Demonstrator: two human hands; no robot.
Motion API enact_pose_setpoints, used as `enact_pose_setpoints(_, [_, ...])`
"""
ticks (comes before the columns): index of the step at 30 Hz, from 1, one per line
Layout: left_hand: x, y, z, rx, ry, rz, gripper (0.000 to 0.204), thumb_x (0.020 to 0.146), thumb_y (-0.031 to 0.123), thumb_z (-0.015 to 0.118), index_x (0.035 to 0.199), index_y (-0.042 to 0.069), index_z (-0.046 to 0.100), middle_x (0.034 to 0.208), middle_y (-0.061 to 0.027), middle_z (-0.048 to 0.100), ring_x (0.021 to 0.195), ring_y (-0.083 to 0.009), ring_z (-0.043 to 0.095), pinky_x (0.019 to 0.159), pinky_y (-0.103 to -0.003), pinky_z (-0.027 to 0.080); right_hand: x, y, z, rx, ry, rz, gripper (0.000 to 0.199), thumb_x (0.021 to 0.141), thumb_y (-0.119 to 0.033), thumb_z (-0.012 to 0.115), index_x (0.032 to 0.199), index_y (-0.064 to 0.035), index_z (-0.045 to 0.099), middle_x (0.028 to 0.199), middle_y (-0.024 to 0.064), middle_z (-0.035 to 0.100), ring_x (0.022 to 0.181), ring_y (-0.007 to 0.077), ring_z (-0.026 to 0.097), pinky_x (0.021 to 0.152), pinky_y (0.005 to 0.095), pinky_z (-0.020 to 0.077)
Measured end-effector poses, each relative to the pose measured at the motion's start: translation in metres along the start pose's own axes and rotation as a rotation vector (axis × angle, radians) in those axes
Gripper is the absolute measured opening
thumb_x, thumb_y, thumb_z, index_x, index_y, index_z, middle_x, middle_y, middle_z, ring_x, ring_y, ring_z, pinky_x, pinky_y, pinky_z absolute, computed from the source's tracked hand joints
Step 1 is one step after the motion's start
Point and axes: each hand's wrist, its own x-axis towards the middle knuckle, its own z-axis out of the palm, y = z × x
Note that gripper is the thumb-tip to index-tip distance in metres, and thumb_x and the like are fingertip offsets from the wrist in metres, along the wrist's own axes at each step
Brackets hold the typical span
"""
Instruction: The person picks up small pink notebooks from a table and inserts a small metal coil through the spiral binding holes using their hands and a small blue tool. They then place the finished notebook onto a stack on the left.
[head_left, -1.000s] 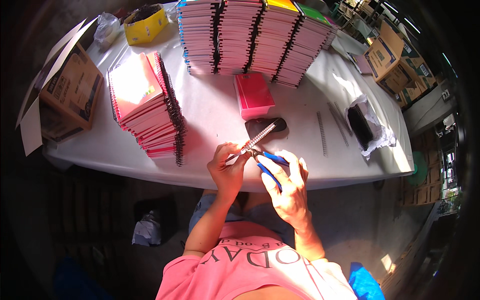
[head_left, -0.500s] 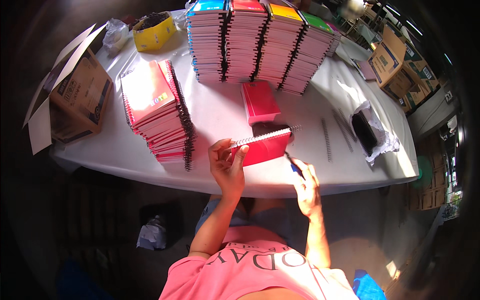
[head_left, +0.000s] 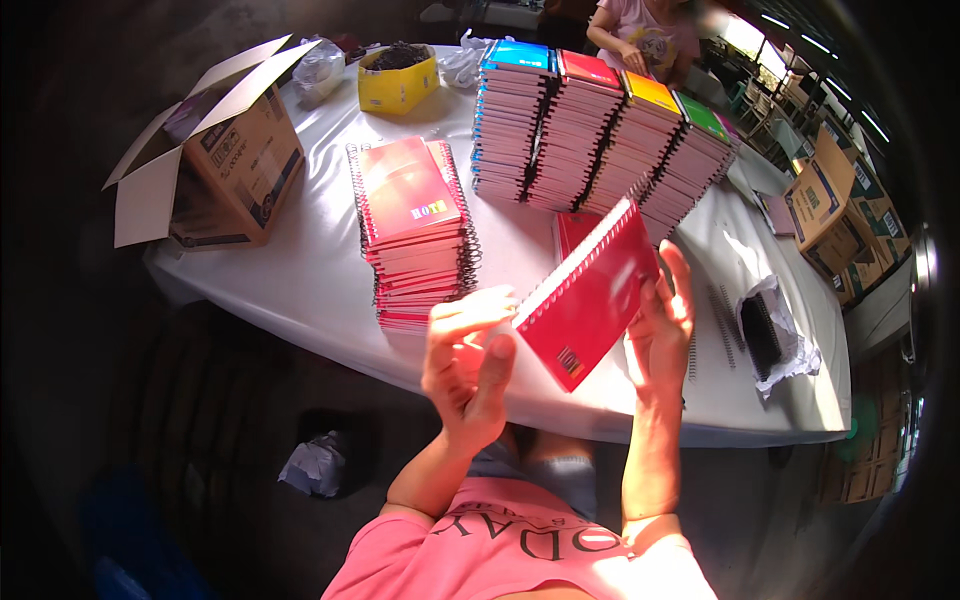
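Observation:
A red spiral notebook [head_left: 600,300] is tilted above the table, its coil edge slanting up to the right and a black coil end sticking out at the top. My right hand [head_left: 660,325] grips it along its right side, thumb and fingers around the cover. My left hand [head_left: 468,370] is at the lower left end of the coil, fingers bent and thumb apart; glare hides whether its fingertips touch the wire. Behind the held notebook, part of another red notebook [head_left: 568,228] lies on the table. To the left stands a stack of red spiral notebooks [head_left: 415,240].
Tall notebook stacks [head_left: 600,130] with blue, red, yellow and green covers stand at the back. An open cardboard box [head_left: 240,170] is at left, a yellow container [head_left: 398,85] behind it. Loose coils [head_left: 725,325] and a paper-wrapped black coil bundle [head_left: 762,330] lie right. Another person [head_left: 645,40] stands beyond.
The notebook has been raised and tilted, and my right hand now holds it instead of the blue-handled tool. My left hand has loosened from the cover. The view has shifted left.

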Motion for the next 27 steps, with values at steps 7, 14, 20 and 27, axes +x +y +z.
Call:
enact_pose_setpoints(7, [0.073, -0.008, -0.056, 0.390, 0.237, 0.006, 0.050, 0.088, 0.024, 0.061, 0.130, 0.002, 0.044, 0.128, -0.0139, 0.047, 0.123, -0.0228, 0.043, 0.100, -0.040, 0.032, 0.127, -0.007, 0.093, 0.352, -0.354, 0.161, 0.045, 0.094, -0.008, 0.044, 0.136, -0.0039, 0.030, 0.094, 0.0138, 0.060, 0.083, 0.0200, 0.060, 0.081, 0.0336, 0.0485])
enact_pose_setpoints(14, [0.083, -0.048, -0.078, 0.418, 0.070, -0.090, 0.055, 0.087, 0.021, 0.061, 0.135, 0.000, 0.042, 0.136, -0.0183, 0.041, 0.128, -0.0278, 0.040, 0.105, -0.037, 0.031, 0.150, 0.021, 0.191, -0.828, -1.052, -0.333, 0.061, 0.065, -0.005, 0.046, 0.126, -0.0112, 0.048, 0.065, 0.0058, 0.045, 0.060, 0.0161, 0.045, 0.057, 0.0284, 0.0414])
enact_pose_setpoints(20, [0.084, -0.046, -0.081, 0.259, 0.016, -0.089, 0.055, 0.088, 0.017, 0.059, 0.136, 0.001, 0.040, 0.138, -0.0187, 0.040, 0.132, -0.0292, 0.035, 0.106, -0.038, 0.030, 0.095, 0.061, 0.212, -1.178, -1.646, -0.625, 0.061, 0.060, -0.008, 0.056, 0.121, -0.0115, 0.052, 0.091, 0.0150, 0.058, 0.098, 0.0325, 0.055, 0.093, 0.0435, 0.0369])
enact_pose_setpoints(27, [0.083, -0.040, -0.086, 0.613, -0.030, 0.208, 0.053, 0.085, 0.029, 0.065, 0.130, 0.005, 0.050, 0.139, -0.0185, 0.040, 0.132, -0.0330, 0.035, 0.106, -0.044, 0.029, 0.140, 0.005, 0.094, -0.734, -0.650, -0.428, 0.049, 0.069, 0.003, 0.042, 0.115, -0.0068, 0.056, 0.100, 0.0075, 0.063, 0.106, 0.0182, 0.056, 0.098, 0.0352, 0.0382])
